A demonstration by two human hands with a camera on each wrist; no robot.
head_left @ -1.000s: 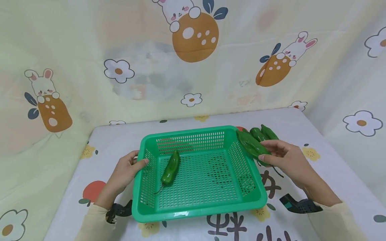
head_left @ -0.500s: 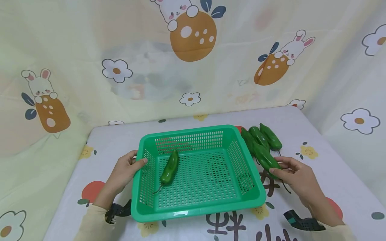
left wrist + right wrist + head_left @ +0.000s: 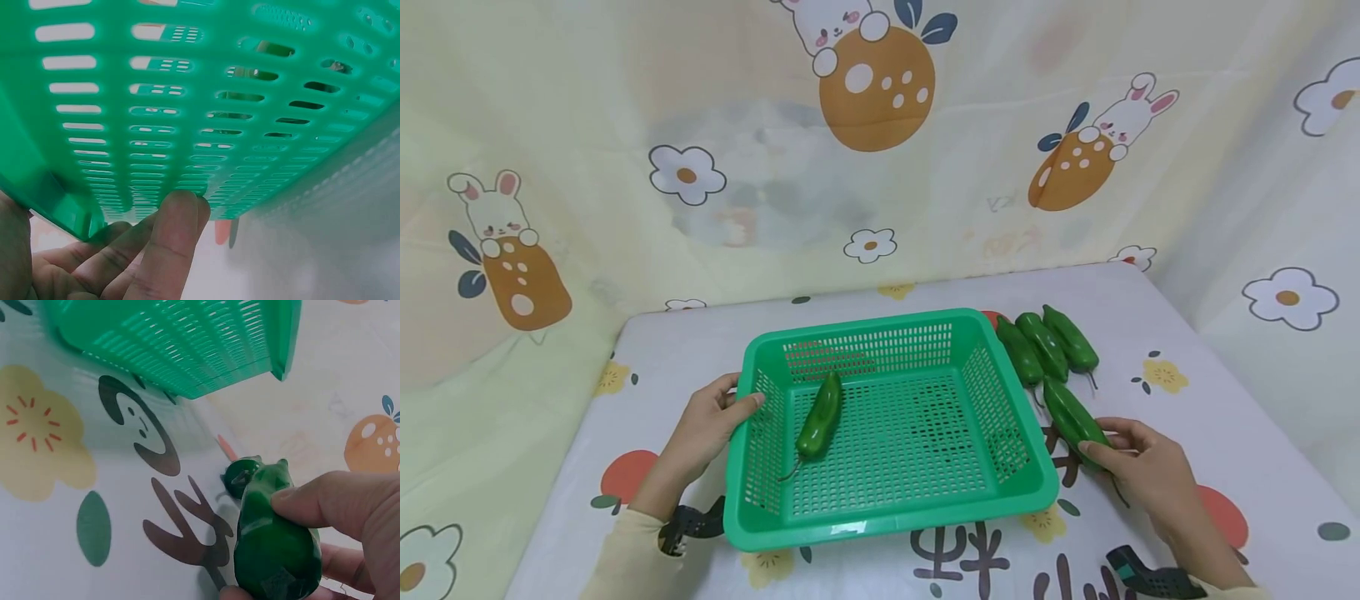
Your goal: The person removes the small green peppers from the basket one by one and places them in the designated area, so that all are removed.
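Observation:
A green plastic basket (image 3: 887, 525) with slotted walls sits mid-table, and one green pepper (image 3: 821, 419) lies inside toward its left. My left hand (image 3: 711, 429) grips the basket's left rim, thumb over the top; in the left wrist view its fingers (image 3: 172, 244) press against the outer wall. To the right of the basket, my right hand (image 3: 1142, 467) pinches another green pepper (image 3: 1071, 415) near its stem end, low over the table. Just beyond it several green peppers (image 3: 1043, 343) lie side by side. The right wrist view shows the thumb on top of the held pepper (image 3: 275, 537).
A white printed cloth (image 3: 692, 346) covers the table, with fruit, flower and lettering prints. Behind it hangs a pale curtain (image 3: 760, 250) with rabbit and flower prints, which also runs along both sides.
My right hand has drawn the pepper from beside the basket's right rim toward me and rightward, lowering it and uncovering the other peppers. My left hand keeps its grip on the rim.

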